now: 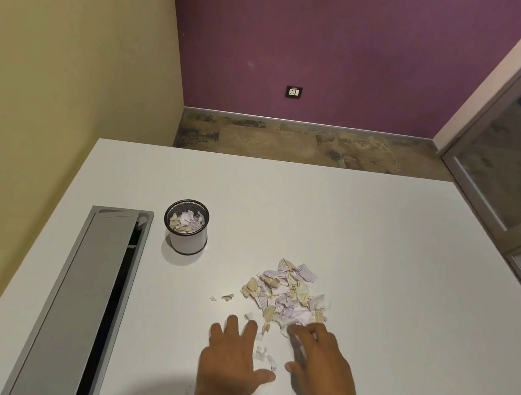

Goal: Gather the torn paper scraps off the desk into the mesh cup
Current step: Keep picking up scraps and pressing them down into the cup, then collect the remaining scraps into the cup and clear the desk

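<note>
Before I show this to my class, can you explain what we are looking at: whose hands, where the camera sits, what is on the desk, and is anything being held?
There is no machine here. A person wears a camera on the head, so the single picture looks down at their own hands. The left hand lies flat with fingers spread on the white desk. The right hand reaches with its fingertips into the near edge of a pile of torn paper scraps; it is blurred, so a grip cannot be confirmed. The mesh cup stands to the left, already holding some scraps, beside a grey cable hatch.
</note>
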`<state>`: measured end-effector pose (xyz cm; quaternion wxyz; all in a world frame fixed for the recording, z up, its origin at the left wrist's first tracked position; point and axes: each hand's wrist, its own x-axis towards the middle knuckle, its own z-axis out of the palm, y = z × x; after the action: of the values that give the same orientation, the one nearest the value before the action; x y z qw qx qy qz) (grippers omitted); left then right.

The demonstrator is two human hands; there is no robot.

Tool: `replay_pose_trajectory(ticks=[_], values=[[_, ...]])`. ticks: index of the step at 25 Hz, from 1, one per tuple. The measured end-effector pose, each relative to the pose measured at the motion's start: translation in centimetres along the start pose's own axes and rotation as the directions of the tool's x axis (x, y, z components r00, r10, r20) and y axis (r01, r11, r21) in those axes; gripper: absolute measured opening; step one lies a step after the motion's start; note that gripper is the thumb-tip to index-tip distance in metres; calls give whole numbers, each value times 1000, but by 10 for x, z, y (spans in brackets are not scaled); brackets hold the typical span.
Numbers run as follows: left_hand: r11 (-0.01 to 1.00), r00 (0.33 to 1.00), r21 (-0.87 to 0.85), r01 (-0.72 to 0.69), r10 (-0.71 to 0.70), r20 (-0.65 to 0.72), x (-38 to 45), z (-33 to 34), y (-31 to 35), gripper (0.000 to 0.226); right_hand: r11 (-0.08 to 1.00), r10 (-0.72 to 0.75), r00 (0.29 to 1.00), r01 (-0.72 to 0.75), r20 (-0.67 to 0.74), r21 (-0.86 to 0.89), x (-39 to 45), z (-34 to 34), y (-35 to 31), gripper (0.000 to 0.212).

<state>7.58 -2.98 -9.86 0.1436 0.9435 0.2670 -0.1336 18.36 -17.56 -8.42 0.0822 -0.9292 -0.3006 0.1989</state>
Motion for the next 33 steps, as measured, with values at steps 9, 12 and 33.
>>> replay_pose_trajectory(ticks=[9, 12, 33], values=[[989, 997, -147, 11, -21, -69, 8, 10, 9, 35, 996, -64, 997, 67, -53, 55, 10, 8, -9, 28], [969, 987, -245, -28, -13, -161, 8, 16, 1, 19, 988, -60, 995, 70, -79, 136, 8, 9, -10, 21], [288, 888, -934, 210, -457, 59, 4, -38, -44, 27, 560, -98, 994, 88, -40, 824, 119, -102, -155, 11]])
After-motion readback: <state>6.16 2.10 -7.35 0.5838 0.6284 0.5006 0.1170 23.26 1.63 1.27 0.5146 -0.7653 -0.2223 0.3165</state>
